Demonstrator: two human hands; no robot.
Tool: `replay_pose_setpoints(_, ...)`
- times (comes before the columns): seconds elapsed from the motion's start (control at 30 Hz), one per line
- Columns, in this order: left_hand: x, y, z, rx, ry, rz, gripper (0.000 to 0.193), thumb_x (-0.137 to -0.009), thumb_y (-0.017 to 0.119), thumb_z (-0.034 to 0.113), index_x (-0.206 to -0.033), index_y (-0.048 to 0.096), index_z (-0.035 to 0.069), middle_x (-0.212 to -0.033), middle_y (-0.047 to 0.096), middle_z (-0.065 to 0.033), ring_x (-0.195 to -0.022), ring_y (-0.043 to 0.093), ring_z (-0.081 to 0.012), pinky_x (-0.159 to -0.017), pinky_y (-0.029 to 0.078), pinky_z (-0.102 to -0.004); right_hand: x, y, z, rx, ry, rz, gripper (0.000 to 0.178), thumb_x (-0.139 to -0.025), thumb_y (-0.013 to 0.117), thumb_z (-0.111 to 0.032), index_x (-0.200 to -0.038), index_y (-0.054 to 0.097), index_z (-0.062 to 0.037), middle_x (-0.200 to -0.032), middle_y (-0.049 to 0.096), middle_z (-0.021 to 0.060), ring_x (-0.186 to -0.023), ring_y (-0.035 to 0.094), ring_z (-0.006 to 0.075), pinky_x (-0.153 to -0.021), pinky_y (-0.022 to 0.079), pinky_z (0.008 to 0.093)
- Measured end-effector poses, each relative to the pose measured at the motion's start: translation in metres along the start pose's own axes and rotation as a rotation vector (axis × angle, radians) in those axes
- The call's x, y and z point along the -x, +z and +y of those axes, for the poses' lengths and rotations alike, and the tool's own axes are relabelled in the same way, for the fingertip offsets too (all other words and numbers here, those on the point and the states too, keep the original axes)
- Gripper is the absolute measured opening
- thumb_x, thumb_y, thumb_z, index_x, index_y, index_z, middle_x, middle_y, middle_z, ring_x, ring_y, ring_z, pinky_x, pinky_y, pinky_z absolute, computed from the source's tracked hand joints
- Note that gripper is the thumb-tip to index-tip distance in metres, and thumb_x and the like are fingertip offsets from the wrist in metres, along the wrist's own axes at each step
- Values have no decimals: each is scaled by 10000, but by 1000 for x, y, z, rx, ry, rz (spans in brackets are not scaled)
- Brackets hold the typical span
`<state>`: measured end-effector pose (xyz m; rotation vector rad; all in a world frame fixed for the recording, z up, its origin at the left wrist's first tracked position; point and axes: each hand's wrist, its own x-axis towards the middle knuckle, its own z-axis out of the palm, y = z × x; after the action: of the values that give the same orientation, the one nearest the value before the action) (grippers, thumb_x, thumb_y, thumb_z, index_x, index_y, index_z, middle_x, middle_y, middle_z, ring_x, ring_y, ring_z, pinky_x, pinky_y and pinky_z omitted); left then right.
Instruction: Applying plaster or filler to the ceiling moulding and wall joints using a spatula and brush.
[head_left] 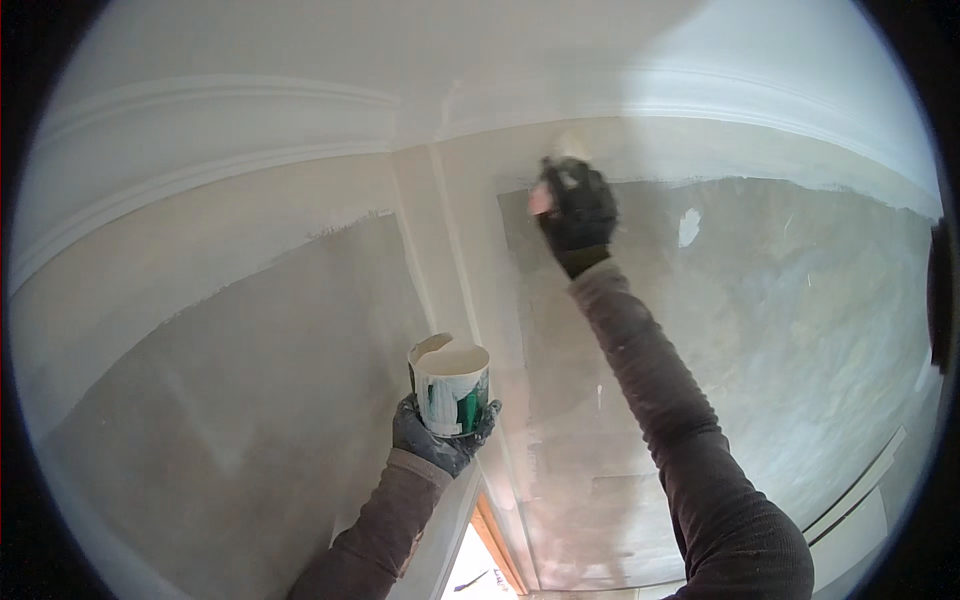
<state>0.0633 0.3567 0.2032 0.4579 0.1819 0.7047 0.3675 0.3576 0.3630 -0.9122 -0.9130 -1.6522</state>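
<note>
My left hand [440, 440], in a dark paint-smeared glove, is wrapped round the lower part of a paint pot [457, 400]. White drips run down the pot's green side, and pale paint shows at its open mouth. Higher up and to the right, my right hand [583, 205] grips a paintbrush [572, 148], whose pale tip shows above the fingers, slightly blurred. That glove is dark too, with a pinkish patch at its left side. The brush is at the cream-painted band [640, 150] of the wall, just below the white moulding; contact is hard to make out.
White crown moulding [750, 108] runs along the ceiling [500, 45] on both sides of the corner. Below the cream band the walls [270, 400] are greyish, with a white patch [689, 228] on the right one. A bright opening [482, 565] with a wooden edge is at the bottom.
</note>
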Motion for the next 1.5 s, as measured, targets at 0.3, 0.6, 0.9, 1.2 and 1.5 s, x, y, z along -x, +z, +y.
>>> replay_pose_setpoints(0.3, -6, -14, -3, -191, 176, -151, 406, -1056, 443, 292, -1403, 426, 83, -1276, 561, -207, -1195, 568, -385, -991, 540, -521, -26, 25, -90, -541, 301, -85, 275, -839, 644, -194, -1104, 662, -123, -1042, 664, 124, -931, 658, 320, -798, 534, 438)
replay_pose_setpoints(0.6, -5, -9, -2, -238, 126, -158, 407, -1040, 465, 220, -1397, 398, 36, -1327, 518, -213, -1256, 528, -367, -1006, 529, -501, -12, -29, 76, -626, 592, 175, 152, -881, 768, -115, -1006, 735, -35, -946, 733, 16, -873, 670, 111, -822, 548, 288)
replay_pose_setpoints(0.9, 3, 5, 7, -9, -75, -83, 514, -1041, 403, 388, -1412, 443, 34, -1330, 528, -243, -1229, 542, -427, -977, 549, -497, -52, -123, 150, -941, 964, -14, 226, -898, 741, -96, -1087, 696, 18, -898, 706, 63, -760, 681, 144, -700, 563, 288)
replay_pose_setpoints(1.2, -3, 7, -15, -368, 237, 101, 570, -987, 449, 523, -1392, 514, 127, -1272, 616, -142, -1144, 610, -438, -799, 610, -489, -56, -155, -2, -1221, 1204, -642, 244, -944, 688, -118, -1083, 650, 79, -1001, 689, 143, -817, 681, 184, -683, 572, 308)
replay_pose_setpoints(1.5, 16, 47, -13, -405, 351, 380, 569, -763, 828, 117, -1265, 569, 54, -1109, 684, -114, -966, 688, -220, -642, 589, -334, -31, -62, -83, -1514, 721, -1258, 214, -857, 761, -24, -1037, 663, 40, -987, 716, 171, -879, 725, 251, -784, 574, 318)
